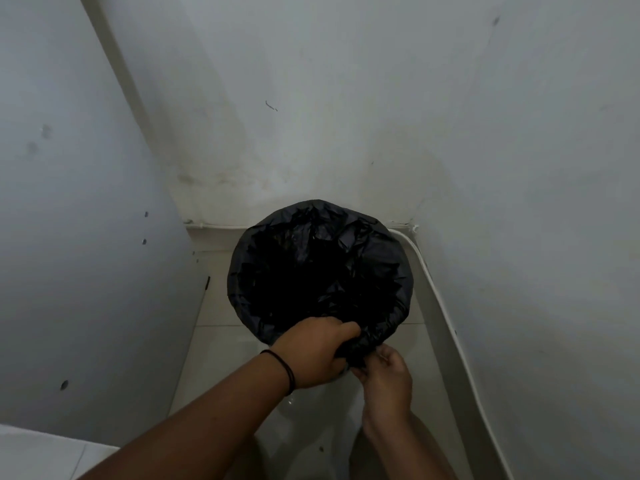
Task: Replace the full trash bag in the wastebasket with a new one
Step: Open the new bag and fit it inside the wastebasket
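Both the left hand [317, 351] and right hand [384, 375] pinch bunched slack of the bag [311, 237], thin, limp, slippery film best gripped at the near rim of the bin [346, 370].

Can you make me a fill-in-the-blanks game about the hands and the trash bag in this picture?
1. The trash bag is colored ____.
2. Both hands grip the bag's edge on the side ____ to the person.
3. The left hand has a dark band around its ____.
4. The wastebasket stands in a ____ where two walls meet.

Missing words: black; nearest; wrist; corner
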